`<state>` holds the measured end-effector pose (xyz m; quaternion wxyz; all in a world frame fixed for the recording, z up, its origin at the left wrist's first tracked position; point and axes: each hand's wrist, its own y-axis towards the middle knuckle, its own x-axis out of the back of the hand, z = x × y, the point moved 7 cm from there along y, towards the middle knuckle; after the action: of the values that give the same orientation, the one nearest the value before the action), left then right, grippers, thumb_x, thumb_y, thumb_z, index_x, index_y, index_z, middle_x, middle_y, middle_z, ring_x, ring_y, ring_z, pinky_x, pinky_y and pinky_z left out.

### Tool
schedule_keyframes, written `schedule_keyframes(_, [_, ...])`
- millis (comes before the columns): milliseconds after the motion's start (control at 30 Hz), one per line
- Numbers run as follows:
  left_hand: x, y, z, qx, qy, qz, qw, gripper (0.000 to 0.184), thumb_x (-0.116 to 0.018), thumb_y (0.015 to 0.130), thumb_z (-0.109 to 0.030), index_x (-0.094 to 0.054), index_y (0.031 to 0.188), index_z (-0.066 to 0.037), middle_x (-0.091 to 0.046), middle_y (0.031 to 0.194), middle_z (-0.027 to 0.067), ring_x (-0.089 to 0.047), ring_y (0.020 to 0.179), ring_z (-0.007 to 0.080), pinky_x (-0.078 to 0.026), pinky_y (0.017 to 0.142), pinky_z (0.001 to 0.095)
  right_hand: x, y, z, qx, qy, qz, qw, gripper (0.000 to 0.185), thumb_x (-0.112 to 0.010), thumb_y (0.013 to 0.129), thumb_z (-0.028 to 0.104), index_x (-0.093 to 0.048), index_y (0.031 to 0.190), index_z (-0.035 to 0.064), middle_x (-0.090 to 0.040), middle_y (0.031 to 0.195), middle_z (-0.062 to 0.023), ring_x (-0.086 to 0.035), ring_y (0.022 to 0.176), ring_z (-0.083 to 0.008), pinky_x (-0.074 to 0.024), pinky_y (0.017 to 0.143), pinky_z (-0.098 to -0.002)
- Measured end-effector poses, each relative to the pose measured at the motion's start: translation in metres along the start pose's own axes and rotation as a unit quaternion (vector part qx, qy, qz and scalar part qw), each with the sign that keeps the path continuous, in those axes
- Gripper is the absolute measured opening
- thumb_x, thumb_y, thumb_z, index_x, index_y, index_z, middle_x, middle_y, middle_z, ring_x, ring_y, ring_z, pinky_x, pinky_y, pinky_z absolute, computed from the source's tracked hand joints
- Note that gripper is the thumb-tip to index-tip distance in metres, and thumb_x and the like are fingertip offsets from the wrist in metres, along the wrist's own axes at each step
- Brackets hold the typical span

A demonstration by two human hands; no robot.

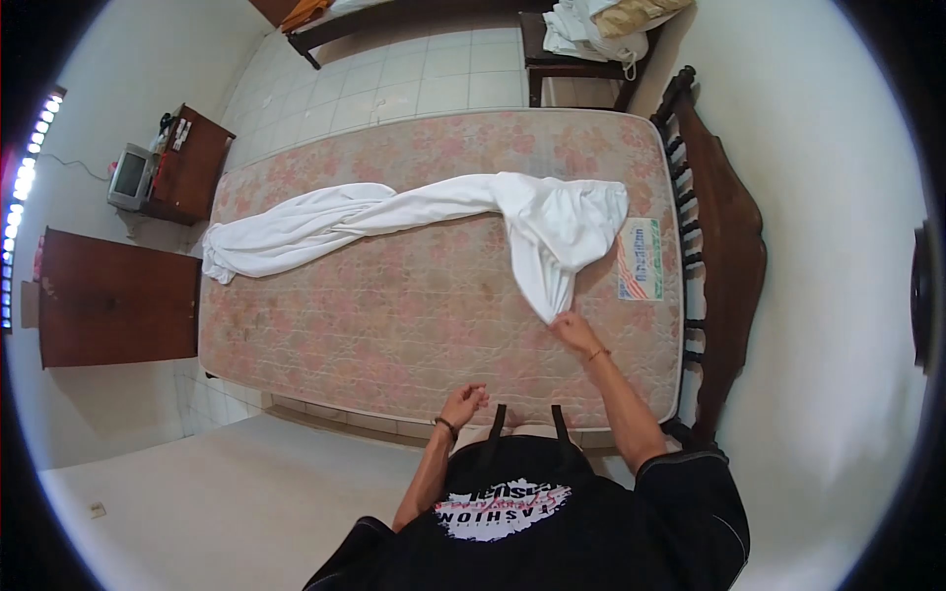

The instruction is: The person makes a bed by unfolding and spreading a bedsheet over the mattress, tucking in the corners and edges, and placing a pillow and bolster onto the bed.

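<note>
A white sheet lies bunched in a long strip along the bare, floral-patterned mattress. My right hand is closed on the sheet's near corner and draws it to a point toward me. Beyond that hand, the rest of the sheet stays gathered, its far end reaching the mattress's left edge. My left hand is over the near edge of the mattress, away from the sheet, with its fingers loosely curled and apart, holding nothing.
A dark wooden headboard stands at the right end of the bed. Folded white cloths lie on a dark bench at the top. On the left are a wooden cabinet and a small television.
</note>
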<state>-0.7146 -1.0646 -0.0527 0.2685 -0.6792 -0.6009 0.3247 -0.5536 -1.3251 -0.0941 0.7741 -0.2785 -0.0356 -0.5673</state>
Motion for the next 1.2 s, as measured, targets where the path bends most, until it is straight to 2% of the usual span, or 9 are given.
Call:
schedule_keyframes(267, [-0.032,0.065,-0.028,0.018,-0.040,-0.095,0.995,0.044,-0.054,0.083,-0.027,-0.044,0.116,-0.001,-0.057,0.099,0.0113,-0.057,0.087,0.0228,-0.047,0.077,0.0346,-0.024,-0.161,0.073,-0.022,0.115,0.156,0.981,0.027,-0.050,0.082,0.018,-0.061,0.065,-0.0001,-0.060,0.072,-0.0019,-0.052,0.062,-0.0095,-0.0404,0.060,-0.0224])
schedule_keyframes(333, [-0.057,0.077,-0.032,0.021,-0.199,0.035,0.979,0.041,-0.054,0.080,-0.019,-0.044,0.114,0.003,-0.057,0.099,0.0130,-0.058,0.085,0.0250,-0.049,0.071,0.0354,-0.018,-0.192,0.117,-0.001,0.137,0.196,0.971,0.030,-0.051,0.083,0.020,-0.062,0.063,0.0011,-0.059,0.065,-0.0012,-0.051,0.060,-0.0079,-0.0397,0.057,-0.0227])
schedule_keyframes(433, [-0.050,0.093,-0.026,0.008,-0.117,-0.007,0.993,0.037,-0.051,0.076,-0.007,-0.045,0.111,0.005,-0.057,0.099,0.0137,-0.059,0.083,0.0235,-0.050,0.069,0.0336,-0.032,-0.209,0.119,0.020,0.124,0.280,0.952,0.024,-0.053,0.082,0.020,-0.063,0.069,0.0018,-0.059,0.062,-0.0020,-0.050,0.059,-0.0066,-0.0396,0.056,-0.0227])
schedule_keyframes(567, [-0.072,0.031,-0.082,-0.204,-0.147,0.078,0.965,0.039,-0.051,0.070,0.002,-0.047,0.109,0.006,-0.057,0.099,0.0123,-0.058,0.086,0.0202,-0.049,0.073,0.0311,0.024,-0.167,0.097,0.084,0.054,-0.127,0.987,0.030,-0.057,0.077,0.009,-0.052,0.106,0.0015,-0.059,0.080,-0.0051,-0.053,0.065,-0.0094,-0.0442,0.061,-0.0254])
schedule_keyframes(700, [-0.088,-0.044,-0.116,-0.243,-0.116,0.110,0.957,0.038,-0.054,0.074,0.000,-0.047,0.111,0.003,-0.057,0.100,0.0093,-0.056,0.089,0.0171,-0.045,0.079,0.0291,0.017,-0.149,0.159,0.128,0.143,-0.107,0.976,0.035,-0.055,0.075,0.003,-0.049,0.110,0.0012,-0.058,0.080,-0.0051,-0.055,0.067,-0.0105,-0.0462,0.060,-0.0253])
schedule_keyframes(767, [-0.084,-0.052,-0.113,-0.241,-0.126,0.114,0.955,0.037,-0.058,0.078,-0.009,-0.048,0.111,0.003,-0.057,0.100,0.0079,-0.055,0.089,0.0150,-0.044,0.079,0.0282,-0.016,-0.138,0.160,0.071,0.160,0.113,0.978,0.037,-0.053,0.075,0.001,-0.049,0.111,0.0008,-0.057,0.080,-0.0056,-0.056,0.068,-0.0108,-0.0476,0.059,-0.0241])
schedule_keyframes(833, [-0.066,-0.061,-0.115,-0.270,-0.101,0.034,0.957,0.038,-0.060,0.080,-0.017,-0.049,0.110,0.003,-0.057,0.100,0.0069,-0.054,0.089,0.0136,-0.044,0.078,0.0275,-0.014,-0.129,0.161,0.088,0.173,0.120,0.974,0.028,-0.052,0.076,0.002,-0.053,0.104,-0.0005,-0.057,0.077,-0.0047,-0.057,0.063,-0.0106,-0.0480,0.054,-0.0226])
schedule_keyframes(933, [-0.028,-0.078,-0.111,-0.288,-0.176,-0.053,0.940,0.031,-0.056,0.083,-0.018,-0.053,0.105,0.004,-0.059,0.095,0.0080,-0.056,0.082,0.0134,-0.046,0.072,0.0262,0.019,-0.122,0.173,0.067,0.129,0.094,0.985,0.012,-0.050,0.083,0.009,-0.054,0.079,-0.0012,-0.056,0.066,-0.0029,-0.058,0.053,-0.0113,-0.0486,0.047,-0.0224])
schedule_keyframes(1200, [0.116,-0.141,-0.101,-0.385,-0.265,-0.235,0.852,0.013,-0.054,0.082,-0.009,-0.057,0.092,-0.001,-0.060,0.086,0.0049,-0.056,0.077,0.0120,-0.046,0.067,0.0252,0.133,-0.096,0.167,0.084,0.157,-0.084,0.980,0.009,-0.052,0.082,0.007,-0.052,0.078,-0.0003,-0.057,0.062,-0.0054,-0.059,0.051,-0.0138,-0.0484,0.044,-0.0217])
